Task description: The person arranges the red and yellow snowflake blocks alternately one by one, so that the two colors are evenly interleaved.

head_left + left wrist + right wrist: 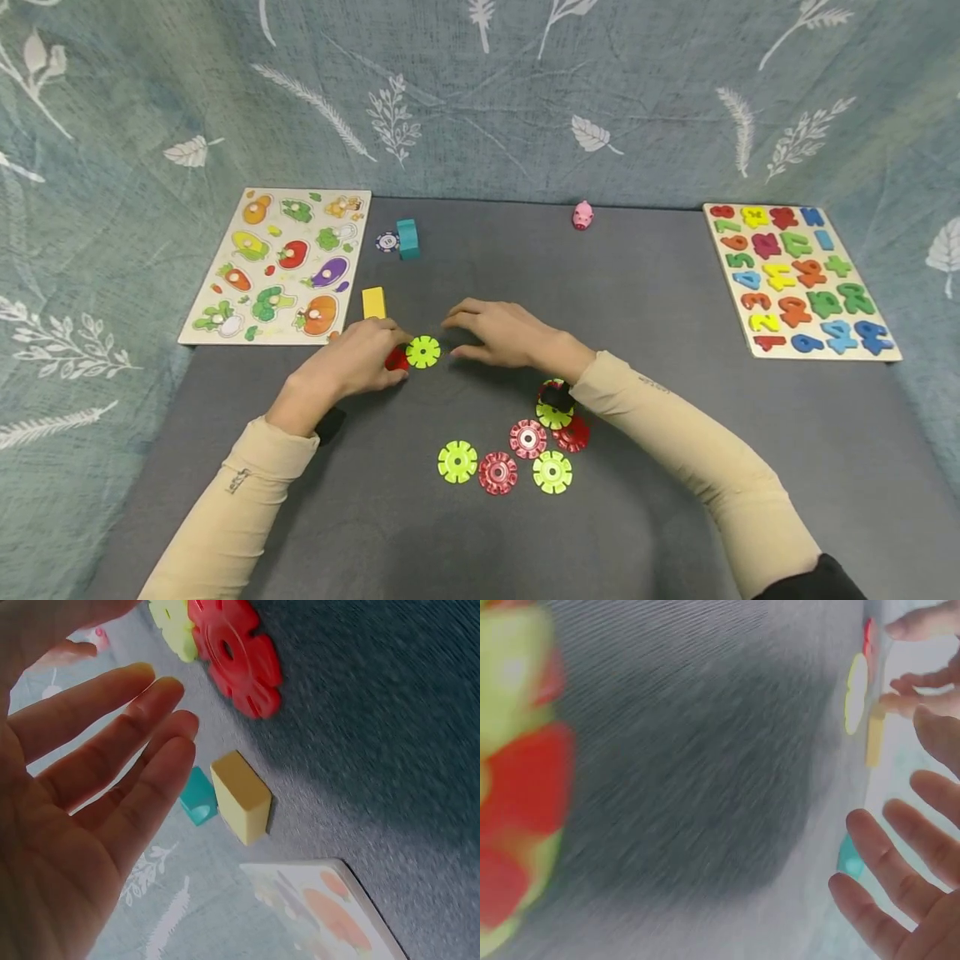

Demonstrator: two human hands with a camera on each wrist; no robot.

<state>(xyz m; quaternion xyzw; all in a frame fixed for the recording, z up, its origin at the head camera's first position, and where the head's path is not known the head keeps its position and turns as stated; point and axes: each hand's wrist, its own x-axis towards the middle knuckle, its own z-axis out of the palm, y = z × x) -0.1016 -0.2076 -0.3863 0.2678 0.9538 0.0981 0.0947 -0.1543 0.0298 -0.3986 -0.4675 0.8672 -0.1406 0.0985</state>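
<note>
A green slotted disc [423,352] joined to a red slotted disc [396,358] stands on the grey table [675,500] between my hands. My left hand [393,342] is right beside the red disc. In the left wrist view its fingers [161,697] are straight, with the red disc [232,652] and green disc [176,626] clear of them. My right hand [457,333] hovers just right of the green disc with its fingers spread [885,847] and nothing in it. Several loose red and green discs [525,450] lie near my right forearm.
A yellow block [373,302] lies just behind my left hand. Farther back are a teal block [407,237], a poker chip [387,242] and a pink pig toy [582,215]. A vegetable puzzle board [281,267] lies at the left and a number puzzle board [802,279] at the right.
</note>
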